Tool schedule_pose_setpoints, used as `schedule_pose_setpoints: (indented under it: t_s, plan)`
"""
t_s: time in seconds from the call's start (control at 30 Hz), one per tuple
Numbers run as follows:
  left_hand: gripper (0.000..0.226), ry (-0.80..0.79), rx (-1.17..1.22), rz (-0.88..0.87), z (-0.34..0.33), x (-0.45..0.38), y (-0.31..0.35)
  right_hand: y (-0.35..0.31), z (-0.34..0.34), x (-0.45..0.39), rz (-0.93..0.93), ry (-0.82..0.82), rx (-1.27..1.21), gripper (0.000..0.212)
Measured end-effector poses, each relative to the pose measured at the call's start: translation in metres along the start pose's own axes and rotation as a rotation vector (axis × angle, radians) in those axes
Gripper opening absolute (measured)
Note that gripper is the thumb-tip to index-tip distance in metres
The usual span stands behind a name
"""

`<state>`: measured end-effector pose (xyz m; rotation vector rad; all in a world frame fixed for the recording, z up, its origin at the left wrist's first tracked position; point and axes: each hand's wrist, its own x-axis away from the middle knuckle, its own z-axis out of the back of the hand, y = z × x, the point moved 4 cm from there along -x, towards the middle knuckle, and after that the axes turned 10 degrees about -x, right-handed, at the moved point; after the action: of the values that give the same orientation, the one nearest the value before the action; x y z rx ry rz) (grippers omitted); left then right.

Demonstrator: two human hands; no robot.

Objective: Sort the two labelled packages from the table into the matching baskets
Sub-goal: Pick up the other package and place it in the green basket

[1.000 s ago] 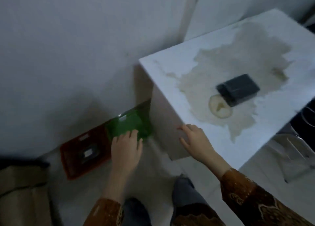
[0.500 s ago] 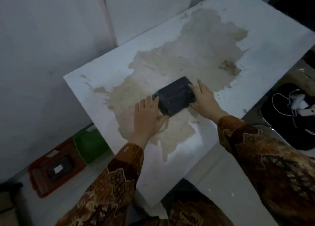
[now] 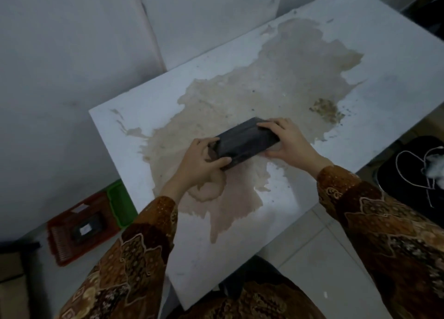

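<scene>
Head view: left hand (image 3: 199,165) and right hand (image 3: 289,142) grips closed around dark package (image 3: 245,142)

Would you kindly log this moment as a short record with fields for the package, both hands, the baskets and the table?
package: dark package, held at both ends, at or just above the table
left hand: grips its near-left end
right hand: grips its far-right end
red basket: on the floor, already holds a dark labelled package
green basket: beside the red one, partly hidden by the table
table: white table, worn brown patch

bare table (image 3: 360,61) all around package (image 3: 245,142)
</scene>
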<state>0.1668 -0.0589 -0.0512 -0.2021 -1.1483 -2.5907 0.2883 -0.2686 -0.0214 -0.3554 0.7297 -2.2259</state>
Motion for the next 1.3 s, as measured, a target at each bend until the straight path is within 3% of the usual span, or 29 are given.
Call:
schedule_pose_setpoints:
  t_s: [0.1,0.2,0.3,0.43,0.5,0.6,0.73,0.87,0.93,1.03,1.17,1.3]
  plan:
    - [0.029,-0.043,0.294,0.058,0.018,0.002,0.006,-0.01,0.02,-0.013,0.057,-0.03,-0.091,0.045]
    - [0.041,0.002,0.475,0.199,0.025,0.009,0.009,-0.026,0.023,-0.023,0.051,-0.122,-0.217,0.036]
    - [0.064,0.046,0.623,0.208,0.024,0.02,0.007,-0.038,0.017,-0.028,-0.046,-0.194,-0.347,0.028]
    - [0.041,0.091,0.757,0.153,0.019,0.041,0.002,-0.045,0.005,-0.029,-0.136,-0.232,-0.477,0.026]
    - [0.023,0.186,0.679,0.199,0.02,0.05,-0.006,-0.048,-0.001,-0.028,-0.153,-0.235,-0.532,0.03]
    - [0.018,0.275,0.555,0.167,0.038,0.059,-0.012,-0.054,-0.016,-0.027,-0.16,-0.324,-0.438,0.039]
    - [0.032,0.061,0.089,0.04,0.088,0.059,-0.004,-0.094,-0.035,-0.029,-0.084,-0.367,-0.43,0.073]
    - [0.055,-0.056,-0.265,0.007,0.132,0.071,-0.003,-0.162,-0.061,-0.041,0.059,-0.456,-0.5,0.069]
    - [0.065,0.003,-0.265,0.029,0.151,0.089,-0.018,-0.192,-0.079,-0.047,0.125,-0.46,-0.475,0.059]
    - [0.079,0.206,-0.005,0.124,0.179,0.136,-0.067,-0.232,-0.11,-0.057,0.133,-0.396,-0.536,0.045]
    - [0.071,0.483,0.31,0.349,0.185,0.217,-0.166,-0.281,-0.173,-0.059,-0.074,-0.341,-0.882,0.03]
    - [0.057,0.671,0.491,0.524,0.167,0.274,-0.254,-0.33,-0.249,-0.055,-0.235,-0.244,-0.983,0.013]
